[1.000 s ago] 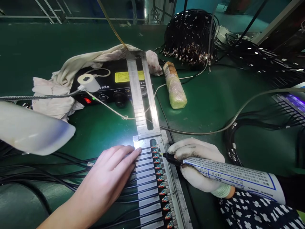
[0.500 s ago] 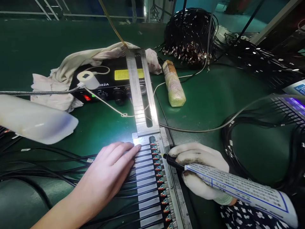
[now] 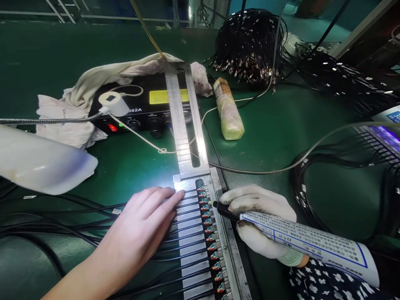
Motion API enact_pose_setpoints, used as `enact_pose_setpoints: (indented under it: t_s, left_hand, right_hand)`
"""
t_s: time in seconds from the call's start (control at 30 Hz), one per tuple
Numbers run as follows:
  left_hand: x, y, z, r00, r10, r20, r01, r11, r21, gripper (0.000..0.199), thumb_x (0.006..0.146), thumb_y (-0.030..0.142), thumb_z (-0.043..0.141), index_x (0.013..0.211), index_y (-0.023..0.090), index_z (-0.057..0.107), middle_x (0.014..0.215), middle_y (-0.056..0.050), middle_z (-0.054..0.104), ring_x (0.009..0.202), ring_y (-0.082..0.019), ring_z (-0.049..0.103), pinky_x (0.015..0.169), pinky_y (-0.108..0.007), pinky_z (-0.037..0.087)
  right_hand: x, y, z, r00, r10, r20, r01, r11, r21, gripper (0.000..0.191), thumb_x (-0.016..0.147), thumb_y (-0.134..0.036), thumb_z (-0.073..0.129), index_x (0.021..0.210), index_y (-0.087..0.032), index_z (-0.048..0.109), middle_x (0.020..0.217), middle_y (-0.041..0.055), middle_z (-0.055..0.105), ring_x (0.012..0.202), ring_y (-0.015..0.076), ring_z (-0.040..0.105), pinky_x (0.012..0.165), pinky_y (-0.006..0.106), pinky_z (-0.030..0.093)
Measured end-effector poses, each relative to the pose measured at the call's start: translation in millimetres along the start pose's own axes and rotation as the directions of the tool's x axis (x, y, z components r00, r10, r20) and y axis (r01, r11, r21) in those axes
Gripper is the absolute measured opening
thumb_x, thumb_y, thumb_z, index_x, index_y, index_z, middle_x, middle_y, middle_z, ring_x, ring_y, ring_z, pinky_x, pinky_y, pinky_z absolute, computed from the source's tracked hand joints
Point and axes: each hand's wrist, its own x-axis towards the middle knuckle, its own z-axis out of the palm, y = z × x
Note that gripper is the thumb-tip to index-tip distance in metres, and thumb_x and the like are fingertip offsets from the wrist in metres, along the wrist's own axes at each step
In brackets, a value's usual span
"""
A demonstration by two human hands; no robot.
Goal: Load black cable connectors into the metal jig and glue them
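Note:
My bare left hand (image 3: 143,221) lies over the left side of a metal fixture (image 3: 193,235). Its fingers are stretched out, and a fingertip presses near the topmost cable; the thumb is hidden. Black cables (image 3: 190,221) lie side by side across the fixture, ending in small connectors (image 3: 207,221) with exposed coloured wires. In a stained white glove, my right hand (image 3: 262,221) is wrapped round a glue tube (image 3: 306,241), white with printed text. The tube's black nozzle tip is close beside the second connector from the top.
A slotted metal bar (image 3: 178,112) extends beyond the fixture, across a black dispenser box (image 3: 140,118). A white lamp head (image 3: 46,160) juts in at left. Behind are a wrapped block (image 3: 229,112) and a cable bundle (image 3: 250,46). Coiled cables (image 3: 301,187) lie at right.
My right hand and the glue tube have shifted slightly left, with the nozzle tip nearer the connectors. My left hand stays in place.

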Motion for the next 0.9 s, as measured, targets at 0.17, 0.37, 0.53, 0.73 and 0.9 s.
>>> enact_pose_setpoints:
  t_s: [0.17, 0.37, 0.53, 0.73, 0.9]
  left_hand:
    - [-0.3, 0.3, -1.5, 1.000, -0.003, -0.007, 0.003, 1.000, -0.001, 0.040, 0.094, 0.010, 0.048, 0.135, 0.012, 0.047, 0.123, -0.012, 0.055, 0.109, -0.023, 0.049, 0.089, -0.037, 0.039]
    - [-1.3, 0.4, -0.9, 1.000, -0.011, -0.002, 0.011, 1.000, 0.002, 0.041, 0.095, 0.011, 0.047, 0.136, 0.014, 0.046, 0.122, -0.012, 0.056, 0.108, -0.023, 0.050, 0.088, -0.038, 0.040]
    - [0.1, 0.9, -0.3, 1.000, -0.012, 0.002, 0.012, 1.000, 0.003, 0.041, 0.095, 0.012, 0.047, 0.136, 0.014, 0.046, 0.122, -0.012, 0.056, 0.109, -0.023, 0.050, 0.088, -0.038, 0.041]
    - [-1.6, 1.9, -1.4, 1.000, -0.013, -0.003, 0.013, 1.000, 0.008, 0.041, 0.095, 0.012, 0.048, 0.135, 0.014, 0.046, 0.122, -0.012, 0.056, 0.109, -0.023, 0.051, 0.088, -0.037, 0.042]
    - [-1.6, 1.1, -1.3, 1.000, -0.027, -0.002, 0.027, 1.000, -0.004, 0.042, 0.094, 0.012, 0.048, 0.136, 0.016, 0.046, 0.123, -0.012, 0.056, 0.110, -0.024, 0.050, 0.090, -0.038, 0.042]
  right_hand:
    - [2.2, -2.9, -0.4, 1.000, -0.025, -0.007, 0.025, 1.000, -0.009, 0.017, 0.073, -0.009, 0.062, 0.087, -0.015, 0.069, 0.087, 0.0090, 0.074, 0.077, 0.0196, 0.072, 0.069, 0.029, 0.062]
    - [1.7, -3.0, 0.0, 1.000, -0.023, -0.010, 0.023, 1.000, -0.010, 0.017, 0.074, -0.010, 0.062, 0.088, -0.015, 0.069, 0.087, 0.0089, 0.074, 0.077, 0.0196, 0.072, 0.069, 0.030, 0.063]
    - [2.3, -1.6, -1.2, 1.000, -0.031, 0.004, 0.031, 0.999, -0.011, 0.016, 0.074, -0.011, 0.063, 0.089, -0.014, 0.069, 0.088, 0.0102, 0.073, 0.080, 0.0201, 0.072, 0.071, 0.030, 0.063]
    - [1.0, -0.5, -0.5, 1.000, 0.005, 0.005, -0.005, 1.000, -0.006, 0.017, 0.074, -0.010, 0.064, 0.089, -0.016, 0.068, 0.091, 0.0084, 0.074, 0.081, 0.0200, 0.072, 0.072, 0.030, 0.062]
    - [2.5, 0.7, 1.6, 1.000, -0.003, -0.028, 0.003, 1.000, 0.011, 0.015, 0.073, -0.011, 0.066, 0.088, -0.015, 0.069, 0.089, 0.0090, 0.074, 0.079, 0.0207, 0.072, 0.070, 0.031, 0.063]
